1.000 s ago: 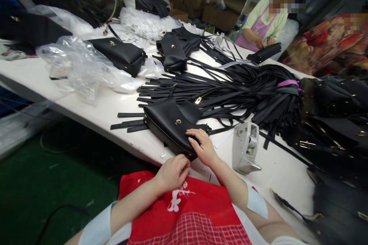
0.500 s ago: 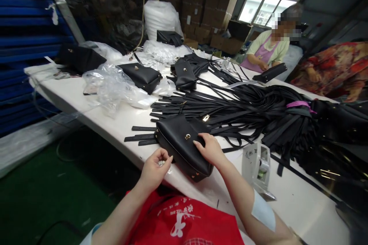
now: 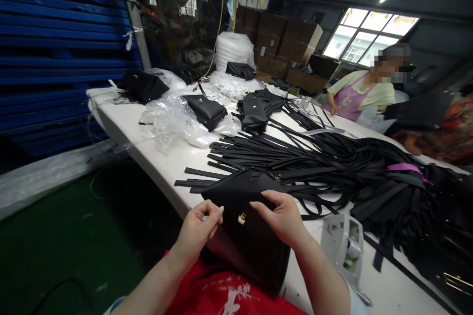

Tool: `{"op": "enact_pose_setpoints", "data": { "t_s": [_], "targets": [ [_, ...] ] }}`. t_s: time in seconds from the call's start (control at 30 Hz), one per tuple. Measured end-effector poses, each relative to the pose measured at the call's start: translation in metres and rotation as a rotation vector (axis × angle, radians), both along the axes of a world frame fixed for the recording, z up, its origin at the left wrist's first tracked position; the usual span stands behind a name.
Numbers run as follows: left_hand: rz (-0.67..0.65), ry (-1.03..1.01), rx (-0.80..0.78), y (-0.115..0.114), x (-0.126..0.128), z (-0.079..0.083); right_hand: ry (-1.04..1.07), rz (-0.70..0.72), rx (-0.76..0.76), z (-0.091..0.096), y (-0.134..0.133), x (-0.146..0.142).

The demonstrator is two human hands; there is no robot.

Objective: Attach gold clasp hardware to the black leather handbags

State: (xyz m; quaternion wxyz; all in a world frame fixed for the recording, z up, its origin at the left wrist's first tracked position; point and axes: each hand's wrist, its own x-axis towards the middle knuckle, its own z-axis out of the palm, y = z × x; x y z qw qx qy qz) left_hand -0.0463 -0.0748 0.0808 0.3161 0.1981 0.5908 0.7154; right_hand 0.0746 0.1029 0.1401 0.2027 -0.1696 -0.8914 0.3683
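Observation:
A black handbag [image 3: 254,246] leans toward me over the table's near edge, its lower part by my red apron [image 3: 218,285]. On its front sits a small gold clasp [image 3: 242,216] with a bit of white on it. My right hand [image 3: 284,219] grips the bag on its right side, thumb and forefinger apart on the front; its other fingers are partly hidden. At the bag's left edge is my left hand [image 3: 201,224], fingers closed, with small whitish pieces [image 3: 204,218] just showing in it.
Black straps [image 3: 314,157] spread behind the bag, tied with a pink band [image 3: 406,170]. A tape dispenser [image 3: 343,246] stands at right. Farther back lie more black bags [image 3: 207,110] and clear plastic wrapping [image 3: 173,120]. A co-worker [image 3: 362,88] is across the table.
The handbag has come closer to me and tilted, with my right hand staying on it. My left hand has turned slightly and closed more over the whitish pieces. The view has shifted left and up.

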Motion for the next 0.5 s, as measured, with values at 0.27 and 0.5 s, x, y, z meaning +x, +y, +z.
{"op": "enact_pose_setpoints", "data": {
  "t_s": [0.27, 0.5],
  "targets": [
    [-0.036, 0.263, -0.154, -0.024, 0.012, 0.018, 0.136, 0.071, 0.364, -0.009, -0.035, 0.029],
    [-0.305, 0.693, -0.200, -0.040, 0.022, 0.015, 0.142, 0.117, 0.354, -0.008, -0.039, 0.026]
  ]
}}
